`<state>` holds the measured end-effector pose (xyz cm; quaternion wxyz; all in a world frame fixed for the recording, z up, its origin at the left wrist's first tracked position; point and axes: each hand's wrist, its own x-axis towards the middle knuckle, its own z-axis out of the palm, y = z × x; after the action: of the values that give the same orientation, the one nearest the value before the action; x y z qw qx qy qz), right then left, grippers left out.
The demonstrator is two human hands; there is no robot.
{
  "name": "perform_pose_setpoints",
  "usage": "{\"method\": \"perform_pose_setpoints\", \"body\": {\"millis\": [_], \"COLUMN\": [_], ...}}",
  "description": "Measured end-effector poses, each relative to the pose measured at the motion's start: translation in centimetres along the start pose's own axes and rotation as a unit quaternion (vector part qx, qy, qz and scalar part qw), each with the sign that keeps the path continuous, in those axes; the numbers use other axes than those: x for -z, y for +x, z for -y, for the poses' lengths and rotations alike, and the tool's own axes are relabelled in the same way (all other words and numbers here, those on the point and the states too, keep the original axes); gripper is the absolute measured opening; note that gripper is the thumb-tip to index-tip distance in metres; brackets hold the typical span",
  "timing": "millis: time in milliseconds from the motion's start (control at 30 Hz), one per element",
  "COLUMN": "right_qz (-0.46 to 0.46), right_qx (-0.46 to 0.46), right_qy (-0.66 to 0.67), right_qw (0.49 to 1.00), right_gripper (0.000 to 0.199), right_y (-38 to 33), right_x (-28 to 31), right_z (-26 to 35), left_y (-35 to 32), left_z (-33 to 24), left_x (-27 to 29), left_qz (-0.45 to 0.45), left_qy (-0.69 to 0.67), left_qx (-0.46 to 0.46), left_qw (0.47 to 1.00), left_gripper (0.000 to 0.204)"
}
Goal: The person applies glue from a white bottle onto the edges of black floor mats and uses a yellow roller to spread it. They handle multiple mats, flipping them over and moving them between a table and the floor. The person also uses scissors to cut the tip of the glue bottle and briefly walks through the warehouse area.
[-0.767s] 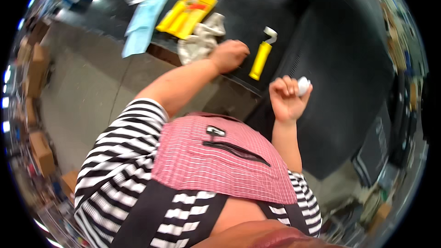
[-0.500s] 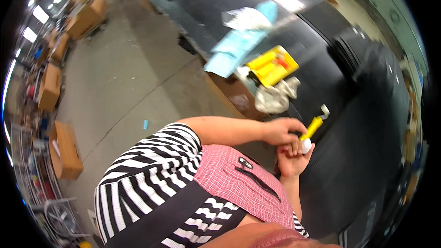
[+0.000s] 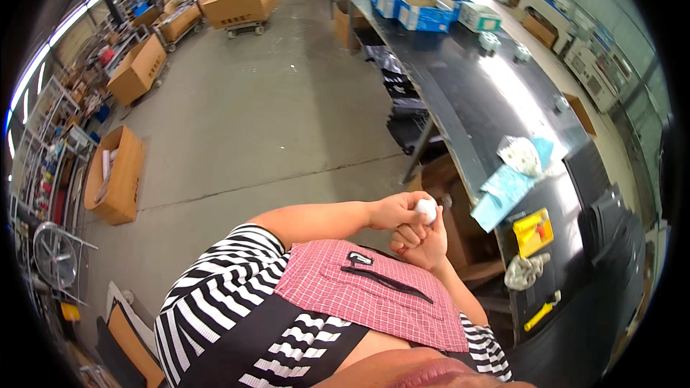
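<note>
Small white wad (image 3: 427, 210) pinched in my left hand (image 3: 399, 210), right hand (image 3: 417, 238) curled beneath — wad looks formed, not yet used — yellow tool (image 3: 542, 312) untouched on the bench (image 3: 496, 93)

Warehouse workshop, cardboard boxes (image 3: 136, 68), long workbench (image 3: 496, 100)

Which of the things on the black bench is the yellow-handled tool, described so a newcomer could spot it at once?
Follow the long black workbench toward its near end, past the yellow flat pack and the crumpled grey rag. The yellow-handled tool lies just beyond the rag near the bench edge: a slim yellow stick with a small pale head, not flat or rectangular like the pack.
</note>
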<state>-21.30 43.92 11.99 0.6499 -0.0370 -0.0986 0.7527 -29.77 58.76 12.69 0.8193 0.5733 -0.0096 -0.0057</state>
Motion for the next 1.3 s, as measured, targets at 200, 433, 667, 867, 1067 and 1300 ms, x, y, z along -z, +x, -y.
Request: {"method": "perform_pose_setpoints", "body": {"millis": [200,433,667,867,1067,1300], "right_qz": [-0.056,-0.313,-0.386,-0.264,-0.146,-0.355], "right_qx": [-0.143,-0.127,-0.229,-0.251,-0.35,-0.291], "right_qy": [-0.159,-0.214,-0.239,-0.303,-0.36,-0.298], "right_qw": [0.975,0.917,0.861,0.881,0.852,0.837], "right_gripper": [0.078,0.043,0.029,0.027,0.025,0.023], "right_y": [13.0,24.4,47.3,75.4,94.3,109.0], "right_x": [-0.5,8.2,14.6,10.9,11.1,13.3], "right_z": [0.9,7.2,11.7,8.7,1.3,2.9], "left_y": [-7.2,-13.8,-26.8,-31.3,-37.9,-42.8], "left_z": [-2.5,-3.5,-0.5,-5.4,-10.0,-28.8], "left_x": [11.7,29.3,43.2,51.1,65.1,89.7], "left_qz": [-0.241,-0.49,-0.699,-0.763,-0.786,-0.737], "left_qy": [-0.087,-0.056,0.04,0.062,0.023,0.157], "left_qx": [-0.106,-0.152,-0.041,-0.04,0.004,-0.02], "left_qw": [0.961,0.857,0.713,0.642,0.617,0.657], "left_gripper": [0.035,0.042,0.048,0.037,0.042,0.04]}}
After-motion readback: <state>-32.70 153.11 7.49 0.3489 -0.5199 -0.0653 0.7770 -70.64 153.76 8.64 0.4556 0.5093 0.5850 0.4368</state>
